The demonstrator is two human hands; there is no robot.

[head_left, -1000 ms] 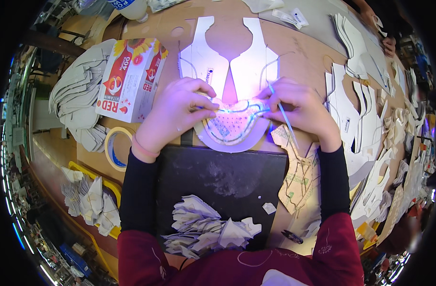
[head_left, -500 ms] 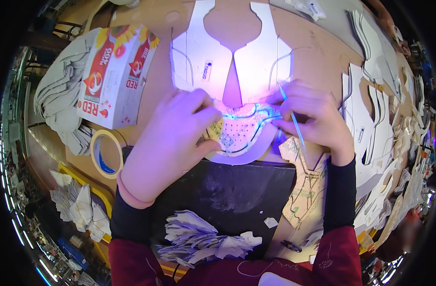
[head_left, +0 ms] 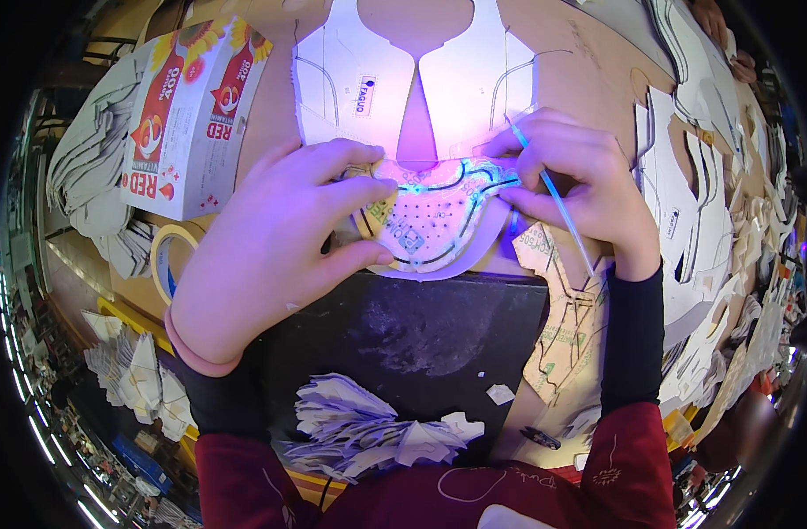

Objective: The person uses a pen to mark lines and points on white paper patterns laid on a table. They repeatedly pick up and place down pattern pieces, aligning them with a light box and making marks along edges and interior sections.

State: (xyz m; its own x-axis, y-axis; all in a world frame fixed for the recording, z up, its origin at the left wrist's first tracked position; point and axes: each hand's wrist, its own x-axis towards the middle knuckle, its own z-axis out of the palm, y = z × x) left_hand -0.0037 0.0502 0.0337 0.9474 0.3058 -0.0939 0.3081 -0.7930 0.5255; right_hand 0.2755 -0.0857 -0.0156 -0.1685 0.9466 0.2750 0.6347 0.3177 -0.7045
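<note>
A see-through template with black curved slots, dots and green print lies over the rounded near end of a white cut piece. Bluish-purple light falls on both. My left hand holds the template's left side, thumb at the lower edge and fingers spread above. In my right hand is a thin blue pen, pinched and slanting, its upper end past the fingers. The fingertips of this hand touch the template's right end and partly hide it. The white piece spreads into two wings beyond my hands.
A white and red carton and a tape roll stand left. Nearer me, a black board bears a stack of white scraps. Another yellowish template lies to the right, with piled white pieces beyond.
The whole view has shifted slightly. My left hand has opened wider, its thumb and fingers further apart on the template. My right hand still holds the pen at the template's right end.
</note>
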